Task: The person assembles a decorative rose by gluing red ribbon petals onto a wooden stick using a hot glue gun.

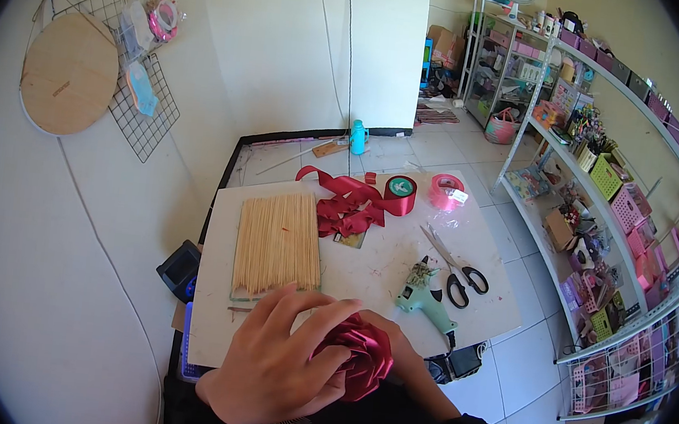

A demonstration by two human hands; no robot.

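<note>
Two hands at a red ribbon rose [364, 360] over the near edge of a white board [366, 276]

Left hand [276, 365] cups the rose from its left side, fingers curled onto the petals; right hand [407, 356] sits mostly hidden behind the rose, grip cannot be told; rose is held close to the body, below the glue gun [425, 298]; skewers [279, 243] lie in a flat row just beyond the left hand; scissors [460, 274] beside the glue gun; loose red ribbon [344, 208], red ribbon roll [400, 189], pink ribbon roll [445, 191] at the far edge
</note>
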